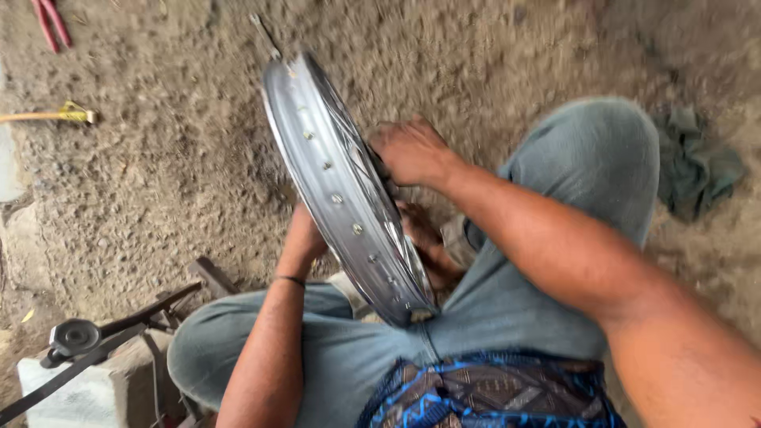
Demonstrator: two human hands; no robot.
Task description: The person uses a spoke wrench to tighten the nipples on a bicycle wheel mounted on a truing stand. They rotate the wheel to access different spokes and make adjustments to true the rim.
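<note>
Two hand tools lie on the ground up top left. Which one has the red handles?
The pliers-like tool at the top left corner, with two red handles. The other tool, lower down, has a pale wooden handle with yellow near its head.

- A rough repair workshop is indicated by the bare dirt floor [158, 182].
- Red-handled pliers [50, 22] and a yellow-handled tool [55, 116] are seen lying about.
- A spoked wheel rim [341, 190] is being worked on; a greasy rag [697, 166] is dropped nearby.

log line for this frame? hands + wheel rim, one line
scene: person seated on dirt floor | wheel rim: upright on edge between knees | right hand: on spoke side | left hand: behind rim, grip hidden
</note>
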